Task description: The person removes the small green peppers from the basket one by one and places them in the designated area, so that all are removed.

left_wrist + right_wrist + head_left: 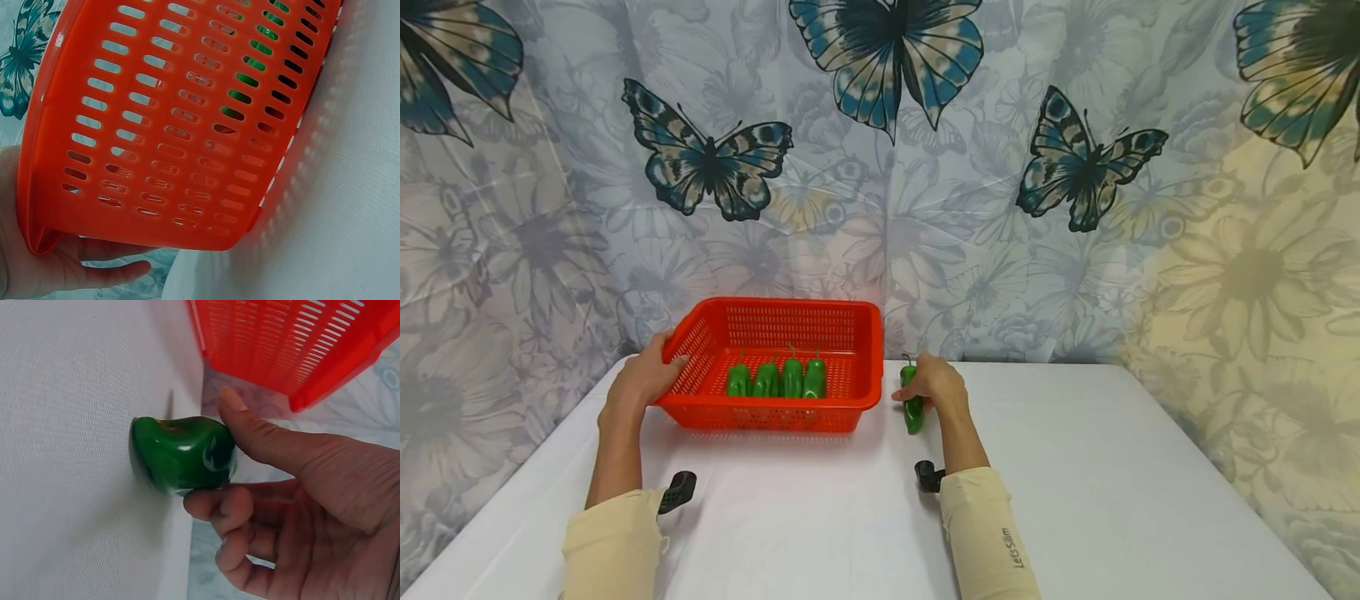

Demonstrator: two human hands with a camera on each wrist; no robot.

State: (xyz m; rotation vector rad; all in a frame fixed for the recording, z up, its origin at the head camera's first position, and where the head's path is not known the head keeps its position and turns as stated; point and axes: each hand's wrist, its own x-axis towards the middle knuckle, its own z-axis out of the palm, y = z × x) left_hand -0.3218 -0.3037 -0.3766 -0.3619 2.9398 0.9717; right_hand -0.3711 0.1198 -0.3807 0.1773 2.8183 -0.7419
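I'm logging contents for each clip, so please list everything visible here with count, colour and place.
Basket: 1, red, slotted plastic, far left part of the table
Peppers inside: 4, green, side by side in the basket
Lone pepper: 1, green, right of the basket, in the right hand
Table: 1, white, under the work
Backdrop: floral, grey-blue with yellowish areas, behind the table
Large printed butterflies: 5 in the head view, blue, black and tan, three cut off by its edges
Wrist attachments: 2, black, one per wrist
Sleeves: 2, cream, on the forearms
Left hand: 1, bare, gripping the basket's left end
Right hand: 1, bare, pinching the lone pepper
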